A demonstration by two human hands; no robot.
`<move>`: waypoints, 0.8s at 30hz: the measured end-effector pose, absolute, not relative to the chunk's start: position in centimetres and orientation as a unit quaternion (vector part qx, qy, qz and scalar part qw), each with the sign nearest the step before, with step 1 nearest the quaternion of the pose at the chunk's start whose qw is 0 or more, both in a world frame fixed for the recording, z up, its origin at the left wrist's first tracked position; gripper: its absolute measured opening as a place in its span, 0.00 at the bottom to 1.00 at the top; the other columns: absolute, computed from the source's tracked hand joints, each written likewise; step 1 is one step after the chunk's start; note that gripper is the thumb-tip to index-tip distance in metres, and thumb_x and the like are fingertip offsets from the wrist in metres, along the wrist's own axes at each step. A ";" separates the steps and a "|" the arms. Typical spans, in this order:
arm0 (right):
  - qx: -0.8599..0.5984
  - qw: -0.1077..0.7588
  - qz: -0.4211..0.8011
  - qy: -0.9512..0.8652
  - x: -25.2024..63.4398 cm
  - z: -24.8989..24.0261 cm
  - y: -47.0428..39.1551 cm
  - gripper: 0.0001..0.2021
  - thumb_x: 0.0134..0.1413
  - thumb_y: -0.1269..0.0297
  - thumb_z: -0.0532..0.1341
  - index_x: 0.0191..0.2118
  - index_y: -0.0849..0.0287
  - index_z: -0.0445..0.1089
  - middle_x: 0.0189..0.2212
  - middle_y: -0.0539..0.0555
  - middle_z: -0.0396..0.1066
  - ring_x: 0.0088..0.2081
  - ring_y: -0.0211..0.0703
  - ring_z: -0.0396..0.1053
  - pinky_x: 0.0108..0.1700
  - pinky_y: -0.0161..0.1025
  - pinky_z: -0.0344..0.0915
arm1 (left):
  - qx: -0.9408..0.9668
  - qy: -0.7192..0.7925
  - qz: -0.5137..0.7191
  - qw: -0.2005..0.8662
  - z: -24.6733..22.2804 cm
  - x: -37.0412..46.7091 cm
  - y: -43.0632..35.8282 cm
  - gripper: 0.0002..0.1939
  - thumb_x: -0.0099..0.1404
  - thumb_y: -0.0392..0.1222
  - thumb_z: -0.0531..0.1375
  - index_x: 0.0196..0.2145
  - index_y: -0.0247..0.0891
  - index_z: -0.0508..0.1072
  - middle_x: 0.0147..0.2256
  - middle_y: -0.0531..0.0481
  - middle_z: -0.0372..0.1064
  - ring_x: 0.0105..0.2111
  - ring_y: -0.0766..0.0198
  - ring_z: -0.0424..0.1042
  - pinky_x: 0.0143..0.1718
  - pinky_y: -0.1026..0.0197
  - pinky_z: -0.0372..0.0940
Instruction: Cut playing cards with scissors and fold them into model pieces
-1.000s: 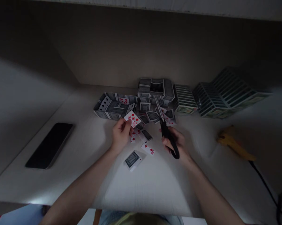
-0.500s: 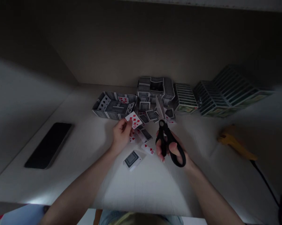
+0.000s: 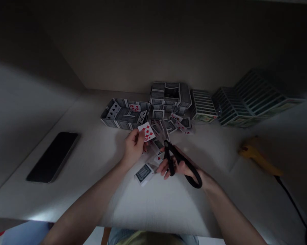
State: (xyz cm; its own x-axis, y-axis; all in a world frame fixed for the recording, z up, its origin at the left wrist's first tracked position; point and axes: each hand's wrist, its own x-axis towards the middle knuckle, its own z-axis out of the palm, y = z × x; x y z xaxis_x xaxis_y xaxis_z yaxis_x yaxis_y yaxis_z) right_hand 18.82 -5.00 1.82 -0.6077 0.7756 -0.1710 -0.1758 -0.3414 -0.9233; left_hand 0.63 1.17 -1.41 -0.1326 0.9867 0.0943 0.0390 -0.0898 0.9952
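Note:
Between thumb and fingers, my left hand (image 3: 133, 145) pinches a playing card (image 3: 147, 131), a ten of diamonds facing up. My right hand (image 3: 180, 166) has its fingers in the handles of black-handled scissors (image 3: 166, 144). The blades point away from me, just right of the card and apart from it. Under and behind both hands lie several loose cards and card pieces (image 3: 180, 124), some face up. A small stack of cards (image 3: 144, 173) rests face down nearer to me.
An open box built of cards (image 3: 117, 124) stands behind my left hand. Beside it is a larger card structure (image 3: 158, 93). Striped card stacks (image 3: 204, 105) stand at the right back. A phone (image 3: 52, 158) lies left; a yellow corded tool (image 3: 260, 156) lies right.
My right hand has swung the scissors left, bringing the blades close to the card. The left hand keeps its hold on the card and has barely moved.

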 end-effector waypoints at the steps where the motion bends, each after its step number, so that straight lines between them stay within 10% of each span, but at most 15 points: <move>1: -0.325 0.308 0.754 -0.480 18.8 2.1 -5.1 0.34 0.43 0.40 0.57 0.52 0.57 0.51 0.34 0.58 0.70 0.34 0.45 0.69 0.35 0.44 0.66 | 0.490 0.519 0.552 0.431 -1.3 0.6 1.2 0.13 0.60 0.49 0.53 0.25 0.38 0.61 0.15 0.58 0.60 0.10 0.74 0.58 0.10 0.71 0.53; 24: -0.343 0.246 0.756 -0.500 17.9 2.6 -6.0 0.20 0.51 0.46 0.54 0.40 0.56 0.55 0.24 0.49 0.64 0.21 0.35 0.59 0.25 0.35 0.57 | 0.362 0.541 0.573 0.498 -0.3 0.9 1.3 0.09 0.61 0.46 0.49 0.27 0.39 0.59 0.15 0.58 0.63 0.10 0.69 0.63 0.10 0.68 0.57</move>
State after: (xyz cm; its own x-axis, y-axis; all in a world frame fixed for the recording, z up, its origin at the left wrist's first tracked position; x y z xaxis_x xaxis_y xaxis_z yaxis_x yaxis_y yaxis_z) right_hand 17.91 -6.01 2.59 -0.6441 0.7145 -0.2731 -0.0289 -0.3795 -0.9247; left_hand 0.94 1.32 -0.27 -0.2420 0.9623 -0.1240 -0.1783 0.0815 0.9806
